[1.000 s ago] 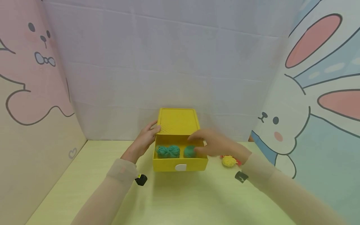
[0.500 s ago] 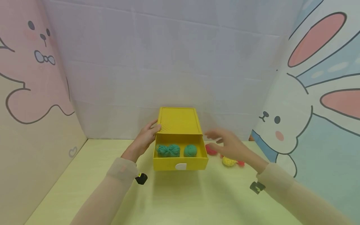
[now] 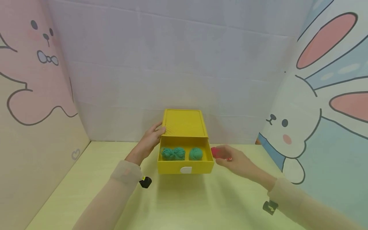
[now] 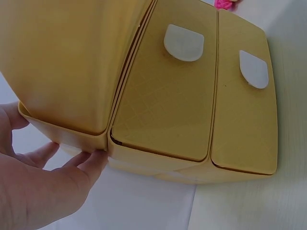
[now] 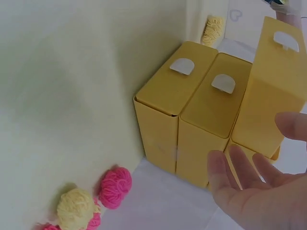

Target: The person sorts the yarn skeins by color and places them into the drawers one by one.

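A yellow drawer cabinet (image 3: 184, 123) stands against the back wall, its top drawer (image 3: 169, 167) pulled out. Inside that drawer lie a round teal yarn ball (image 3: 196, 154) and a teal yarn bundle (image 3: 173, 153) with two lobes. My left hand (image 3: 148, 140) rests on the cabinet's left side, fingertips touching the side wall in the left wrist view. Just right of the drawer, my right hand (image 3: 238, 161) hovers by a pink yarn ball (image 3: 214, 152), partly covering it in the head view. Its fingers are spread and hold nothing in the right wrist view, apart from the pink ball.
Two lower drawers with white tabs (image 4: 183, 43) are closed. A yellow yarn ball (image 5: 74, 209) and more pink yarn lie right of the cabinet. Another yellow yarn piece (image 5: 213, 30) lies on its other side. Fabric walls with cartoon animals enclose the table (image 3: 184, 204).
My right hand has left the teal ball in the drawer and moved right, over the drawer's side, then down beside the pink yarn ball. My left hand stays at the cabinet.
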A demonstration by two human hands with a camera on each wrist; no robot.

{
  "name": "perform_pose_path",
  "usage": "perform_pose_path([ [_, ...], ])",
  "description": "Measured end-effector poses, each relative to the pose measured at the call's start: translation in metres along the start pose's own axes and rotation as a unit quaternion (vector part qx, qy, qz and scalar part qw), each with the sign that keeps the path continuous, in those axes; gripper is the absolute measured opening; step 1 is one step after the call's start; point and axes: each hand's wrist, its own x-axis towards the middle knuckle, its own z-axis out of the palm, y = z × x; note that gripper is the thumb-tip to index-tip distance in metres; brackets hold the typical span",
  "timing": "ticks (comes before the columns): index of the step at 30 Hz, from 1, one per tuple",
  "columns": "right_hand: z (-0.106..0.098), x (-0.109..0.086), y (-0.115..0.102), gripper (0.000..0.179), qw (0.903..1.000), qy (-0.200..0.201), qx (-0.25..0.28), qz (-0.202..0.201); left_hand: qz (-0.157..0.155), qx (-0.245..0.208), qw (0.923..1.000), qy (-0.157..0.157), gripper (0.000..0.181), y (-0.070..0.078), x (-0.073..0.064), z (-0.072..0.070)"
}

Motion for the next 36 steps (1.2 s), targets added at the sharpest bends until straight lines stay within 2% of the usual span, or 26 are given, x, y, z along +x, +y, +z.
perform_pose_path([
  [4,0.008,-0.007,-0.002,0.047,0.9985,-0.023,0.014,0.047,0.001,-0.002,1.0000,0.002,0.068,0.000,0.000,-0.001],
  [8,0.015,-0.014,-0.004,0.053,0.9931,-0.051,0.031,0.101,-0.002,-0.003,1.0000,0.007,0.067,-0.001,0.000,-0.001],
  [12,0.018,-0.019,-0.003,0.054,0.9843,-0.100,0.075,0.124,-0.001,-0.002,1.0000,0.005,0.068,-0.002,0.000,-0.001],
  [15,0.019,-0.022,-0.003,0.053,0.9731,-0.150,0.123,0.124,0.001,-0.001,1.0000,0.002,0.069,-0.003,0.001,-0.002],
  [19,0.024,-0.022,-0.004,0.054,0.9504,-0.204,0.192,0.135,0.000,-0.001,1.0000,0.005,0.068,-0.003,0.002,-0.003],
  [23,0.034,-0.020,-0.005,0.057,0.9226,-0.235,0.268,0.147,0.000,-0.001,1.0000,0.006,0.068,-0.004,0.002,-0.004],
  [30,0.050,-0.017,-0.008,0.069,0.8680,-0.247,0.392,0.177,0.002,-0.005,1.0000,0.006,0.069,-0.003,0.000,-0.003],
  [33,0.055,-0.017,-0.011,0.075,0.8484,-0.255,0.425,0.186,0.001,-0.006,0.9999,0.009,0.069,-0.003,0.000,-0.002],
  [36,0.061,-0.017,-0.014,0.079,0.8349,-0.263,0.446,0.188,0.001,-0.004,0.9999,0.010,0.069,-0.003,0.000,-0.001],
])
